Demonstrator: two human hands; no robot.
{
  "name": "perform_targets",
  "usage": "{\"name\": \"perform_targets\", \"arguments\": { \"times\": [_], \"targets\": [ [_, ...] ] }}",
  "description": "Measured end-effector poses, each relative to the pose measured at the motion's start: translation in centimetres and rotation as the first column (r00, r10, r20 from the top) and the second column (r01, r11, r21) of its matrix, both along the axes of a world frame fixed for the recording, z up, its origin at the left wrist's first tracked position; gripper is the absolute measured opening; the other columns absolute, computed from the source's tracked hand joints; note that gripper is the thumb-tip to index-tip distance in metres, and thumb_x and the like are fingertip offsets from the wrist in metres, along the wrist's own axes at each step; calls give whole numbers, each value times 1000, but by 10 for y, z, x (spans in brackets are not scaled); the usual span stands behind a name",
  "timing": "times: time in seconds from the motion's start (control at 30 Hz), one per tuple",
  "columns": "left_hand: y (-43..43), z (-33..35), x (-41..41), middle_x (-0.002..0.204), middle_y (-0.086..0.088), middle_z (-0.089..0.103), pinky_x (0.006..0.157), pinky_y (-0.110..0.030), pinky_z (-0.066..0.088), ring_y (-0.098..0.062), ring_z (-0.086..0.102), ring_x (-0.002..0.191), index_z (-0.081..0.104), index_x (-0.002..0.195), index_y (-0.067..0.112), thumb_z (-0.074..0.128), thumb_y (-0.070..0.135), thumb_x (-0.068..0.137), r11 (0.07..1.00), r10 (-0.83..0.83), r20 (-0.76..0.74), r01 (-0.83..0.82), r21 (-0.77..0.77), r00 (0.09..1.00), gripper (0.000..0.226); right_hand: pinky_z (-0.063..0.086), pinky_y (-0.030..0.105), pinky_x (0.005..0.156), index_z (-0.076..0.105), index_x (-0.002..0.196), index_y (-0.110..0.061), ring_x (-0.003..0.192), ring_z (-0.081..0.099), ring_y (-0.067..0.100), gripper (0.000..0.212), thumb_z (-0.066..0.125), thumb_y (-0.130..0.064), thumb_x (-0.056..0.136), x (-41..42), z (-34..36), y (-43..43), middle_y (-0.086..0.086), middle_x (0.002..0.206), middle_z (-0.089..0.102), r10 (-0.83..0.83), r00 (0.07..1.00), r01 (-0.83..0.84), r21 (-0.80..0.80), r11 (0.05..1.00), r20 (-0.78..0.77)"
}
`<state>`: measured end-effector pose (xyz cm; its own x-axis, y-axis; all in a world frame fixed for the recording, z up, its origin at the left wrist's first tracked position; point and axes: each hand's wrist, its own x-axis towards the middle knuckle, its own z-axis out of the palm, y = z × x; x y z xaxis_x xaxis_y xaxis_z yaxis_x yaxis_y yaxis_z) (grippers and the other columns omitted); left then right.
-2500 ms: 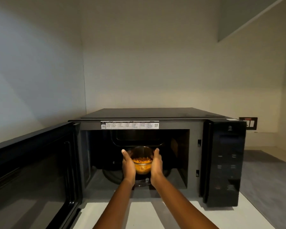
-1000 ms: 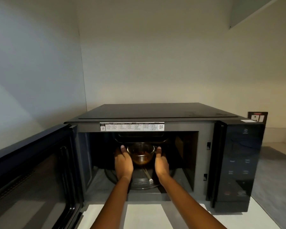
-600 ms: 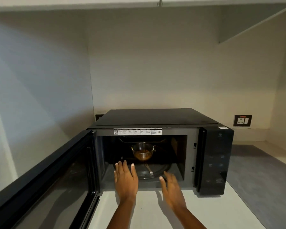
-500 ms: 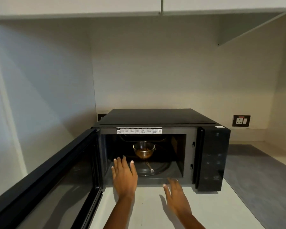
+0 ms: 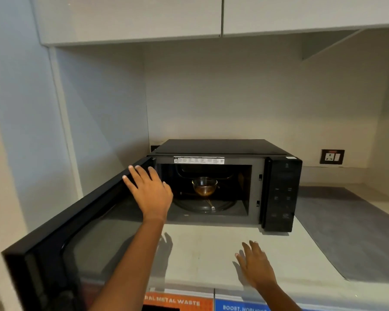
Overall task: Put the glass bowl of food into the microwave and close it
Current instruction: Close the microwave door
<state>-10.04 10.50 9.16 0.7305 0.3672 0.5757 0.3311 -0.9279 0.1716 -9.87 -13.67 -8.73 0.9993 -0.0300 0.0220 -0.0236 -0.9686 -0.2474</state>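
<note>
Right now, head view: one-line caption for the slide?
Glass bowl sits on the turntable inside the open microwave; left hand reaches toward the swung-out door, right hand hovers open over the counter.

glass bowl (image 5: 204, 186): inside microwave (image 5: 213, 151), centre frame | door (image 5: 76, 221): open, lower left | left hand (image 5: 149, 194): fingers spread, before door | right hand (image 5: 257, 267): spread above tabletop (image 5: 200, 254)

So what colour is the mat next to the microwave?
Grey: the flat mat beside the black microwave, head view.
</note>
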Motion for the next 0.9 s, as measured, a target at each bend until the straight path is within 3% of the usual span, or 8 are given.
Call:
{"name": "perform_targets", "arguments": {
  "times": [0.1,0.23,0.33,0.43,0.57,0.7,0.83,0.9],
  "targets": [
    [14,18,-26,152,-32,20,115,-60,11,-46,12,143,23,145,5,40,43,91,987,160,-116,-159,20,980,68,14,35,119,15,148,-19,147,11,24,61,25,-49,96,-11,7,-3,6,160,8,14,1000,-13,-30,999,6],
    [35,46,-45,150,-26,29,114,-58,20,-44,28,138,19,147,4,40,44,92,963,254,-433,-269,28,865,71,14,36,119,14,148,-20,147,9,25,72,6,-59,89,-22,19,-8,7,160,7,-12,1000,13,-35,999,19],
    [47,70,-47,147,-19,37,113,-49,29,-35,38,134,28,144,4,43,25,94,987,117,-614,-158,-12,781,56,12,36,119,14,148,-20,148,8,25,59,23,-48,97,-24,21,-9,7,160,7,-21,999,20,5,1000,31],
    [46,98,-56,144,-17,42,107,-35,37,-31,44,130,36,141,4,40,15,96,999,20,-745,24,49,667,47,14,36,119,16,148,-20,147,10,25,57,25,-46,97,-27,20,-8,7,160,9,-31,999,30,25,999,29],
    [35,115,-61,147,-18,39,107,-36,38,-33,43,132,32,142,-1,39,20,99,995,-54,-805,100,6,591,48,16,36,118,16,147,-20,147,12,26,57,26,-46,97,-25,24,-10,6,160,9,-47,998,46,44,998,33],
    [21,113,-49,148,-22,36,111,-43,38,-36,44,131,29,143,0,37,19,100,945,-318,-749,133,-298,581,48,18,36,118,18,147,-20,147,14,26,57,27,-46,97,-20,33,-16,6,160,10,-75,996,70,94,993,50],
    [-3,98,-36,147,-14,41,111,-37,35,-30,42,133,41,138,4,31,31,100,929,-341,-649,350,-122,680,48,24,37,115,24,146,-15,145,20,28,56,29,-44,97,-14,52,-27,9,158,18,-111,992,97,201,975,58],
    [-15,86,-24,146,-16,42,109,-37,34,-31,41,133,45,134,4,29,31,100,903,-402,-568,415,-113,718,47,29,39,113,30,143,-10,141,29,30,55,30,-41,98,-9,66,-33,12,154,27,-130,989,105,289,952,69]
  ]
}}
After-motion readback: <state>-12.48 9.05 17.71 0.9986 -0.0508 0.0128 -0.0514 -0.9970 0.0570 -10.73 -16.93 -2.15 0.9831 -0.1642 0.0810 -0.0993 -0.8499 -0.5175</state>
